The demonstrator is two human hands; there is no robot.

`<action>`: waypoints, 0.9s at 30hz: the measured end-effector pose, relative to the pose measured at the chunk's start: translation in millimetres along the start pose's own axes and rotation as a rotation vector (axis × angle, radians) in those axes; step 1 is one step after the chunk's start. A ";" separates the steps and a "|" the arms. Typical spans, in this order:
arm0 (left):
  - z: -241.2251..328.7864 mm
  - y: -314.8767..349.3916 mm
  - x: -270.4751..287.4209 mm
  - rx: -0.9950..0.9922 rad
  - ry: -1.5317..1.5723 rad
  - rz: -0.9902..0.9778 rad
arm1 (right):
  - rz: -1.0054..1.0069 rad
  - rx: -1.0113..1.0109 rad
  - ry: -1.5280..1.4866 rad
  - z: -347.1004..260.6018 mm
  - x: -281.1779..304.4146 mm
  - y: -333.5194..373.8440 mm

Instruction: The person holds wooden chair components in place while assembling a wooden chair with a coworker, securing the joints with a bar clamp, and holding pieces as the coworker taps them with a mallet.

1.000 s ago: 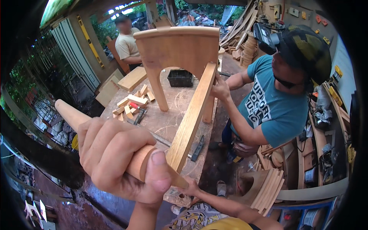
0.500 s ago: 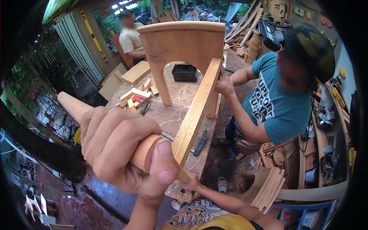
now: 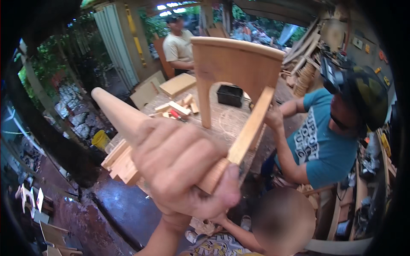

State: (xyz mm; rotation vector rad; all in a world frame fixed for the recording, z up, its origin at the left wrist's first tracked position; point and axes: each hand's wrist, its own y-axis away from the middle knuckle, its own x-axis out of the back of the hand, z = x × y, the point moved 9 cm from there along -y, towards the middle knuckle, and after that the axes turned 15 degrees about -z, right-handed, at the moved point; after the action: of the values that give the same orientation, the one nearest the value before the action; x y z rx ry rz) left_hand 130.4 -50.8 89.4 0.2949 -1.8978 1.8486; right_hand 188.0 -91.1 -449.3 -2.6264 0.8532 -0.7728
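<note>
Close in front, my left hand (image 3: 183, 166) is wrapped round a tapered, smooth wooden piece (image 3: 115, 109) with a rounded far end. Its flat cut end sticks out by my thumb. Behind my fist runs a straight wooden rail (image 3: 252, 126), its far end meeting a wooden frame (image 3: 235, 62) with legs and an arched cut-out, standing on the table. My right hand (image 3: 220, 217) is low and close to the rail's near end; my left fist hides its fingers. A co-worker's hand (image 3: 273, 117) is at the joint of rail and frame.
On the worktable (image 3: 220, 121) lie wood offcuts (image 3: 179, 106), a red-handled tool (image 3: 174, 114), a thick board (image 3: 178, 84) and a black bin (image 3: 229, 94). A co-worker in a teal shirt (image 3: 324, 141) stands at the right, another person (image 3: 177, 49) beyond the table. A yellow bucket (image 3: 101, 140) is at left.
The view has turned, so table and frame appear further right. My left hand, still gripping the tapered piece, has shifted right and down in the picture and now covers my right hand's fingers.
</note>
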 end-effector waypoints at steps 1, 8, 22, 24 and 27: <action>5.9 -8.8 -16.8 -0.012 0.092 -0.006 | 0.053 -0.018 -0.047 62.6 4.0 19.2; 2.0 -4.9 -9.9 -0.020 0.061 0.012 | -0.026 -0.047 -0.021 45.2 7.6 15.2; -6.2 1.4 -9.9 0.045 0.073 0.016 | 0.035 -0.075 -0.222 30.0 11.8 12.7; -10.8 -2.8 -11.1 0.018 0.057 0.007 | -0.050 -0.160 -0.166 45.1 6.0 13.9; 4.0 -10.2 -10.1 -0.011 0.062 -0.007 | -0.128 -0.165 -0.059 102.5 -16.0 43.3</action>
State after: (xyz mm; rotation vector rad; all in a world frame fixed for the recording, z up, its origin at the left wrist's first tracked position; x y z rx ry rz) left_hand 143.2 -57.1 93.7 0.2367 -1.8627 1.8209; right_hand 215.0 -106.2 -557.3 -2.8575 0.7687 -0.6783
